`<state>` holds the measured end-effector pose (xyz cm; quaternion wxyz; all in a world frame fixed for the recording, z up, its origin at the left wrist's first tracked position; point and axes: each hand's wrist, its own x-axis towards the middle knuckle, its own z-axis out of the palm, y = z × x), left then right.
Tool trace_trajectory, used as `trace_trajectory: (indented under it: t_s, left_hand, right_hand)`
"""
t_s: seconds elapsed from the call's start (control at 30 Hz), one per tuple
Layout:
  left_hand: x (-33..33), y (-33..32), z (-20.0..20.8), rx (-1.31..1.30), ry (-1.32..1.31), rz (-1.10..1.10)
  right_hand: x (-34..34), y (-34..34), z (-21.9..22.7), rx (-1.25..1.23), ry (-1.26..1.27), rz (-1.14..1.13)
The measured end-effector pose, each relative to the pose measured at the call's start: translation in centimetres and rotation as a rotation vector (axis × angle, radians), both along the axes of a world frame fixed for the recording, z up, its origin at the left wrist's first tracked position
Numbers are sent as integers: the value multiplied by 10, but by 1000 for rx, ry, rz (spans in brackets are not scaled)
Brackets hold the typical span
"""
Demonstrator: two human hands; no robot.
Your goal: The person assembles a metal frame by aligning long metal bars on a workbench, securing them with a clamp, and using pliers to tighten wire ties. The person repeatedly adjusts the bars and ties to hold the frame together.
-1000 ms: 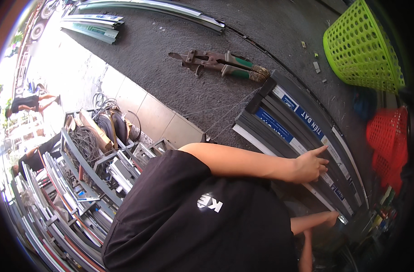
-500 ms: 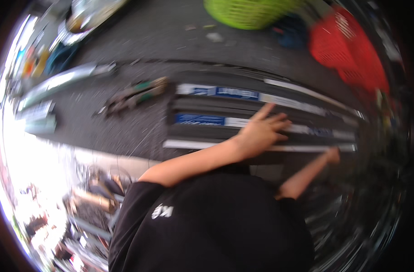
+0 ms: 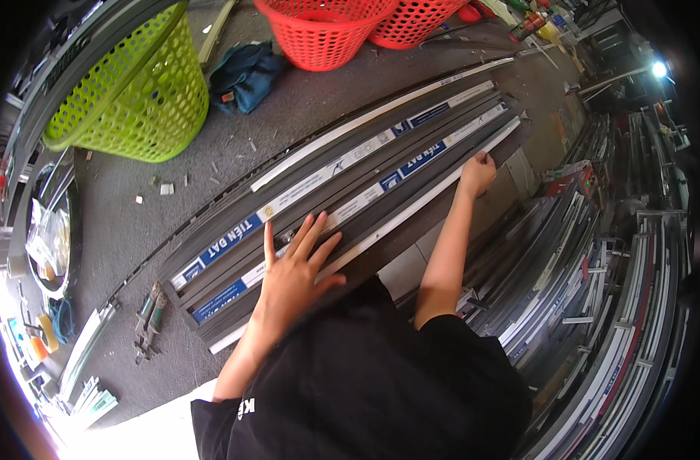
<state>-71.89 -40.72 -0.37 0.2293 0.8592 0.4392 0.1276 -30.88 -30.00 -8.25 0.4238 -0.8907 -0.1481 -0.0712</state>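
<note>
Several long dark metal profiles lie side by side on the grey worktop. Blue-and-white printed film strips point(image 3: 346, 162) run along their tops. The profile nearest me carries a plain white strip point(image 3: 396, 222). My left hand point(image 3: 292, 268) rests palm down across the profiles, its fingers spread and nothing held in them. Farther along, my right hand point(image 3: 480, 172) is closed by the near edge of the closest profile, toward its right end. Whatever its fingers pinch, if anything, is hidden. Green-handled pliers point(image 3: 150, 318) lie beyond the profiles' left end.
A green perforated basket point(image 3: 139, 96) and red baskets point(image 3: 323, 38) stand at the far side, with a dark blue cloth point(image 3: 246, 73) between them. Small scraps dot the worktop. At right, many long profiles point(image 3: 595, 330) are stacked. Tape rolls point(image 3: 47, 333) sit at far left.
The view has swung to the right and become sharper, so the profiles now run diagonally. My left hand remains spread on them, and my right hand remains closed near their right end.
</note>
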Motion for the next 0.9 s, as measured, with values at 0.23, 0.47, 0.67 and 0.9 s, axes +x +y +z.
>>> trace_trajectory:
  t_s: [0.23, 0.47, 0.67, 0.9]
  left_hand:
    - [10, -9, -2, -64, 123, 82]
    - [2, -18, 10, -70, -50, 208]
    - [-89, -63, 19, 315, -55, 890]
    - [-151, -129, -11, 230, 52, 1211]
  right_hand:
    - [37, -13, 5, -24, 172, 321]
    - [140, -1, -8, -208, -317, 489]
    - [171, 58, -60, 607, -190, 217]
    - [212, 64, -84, 447, -287, 352]
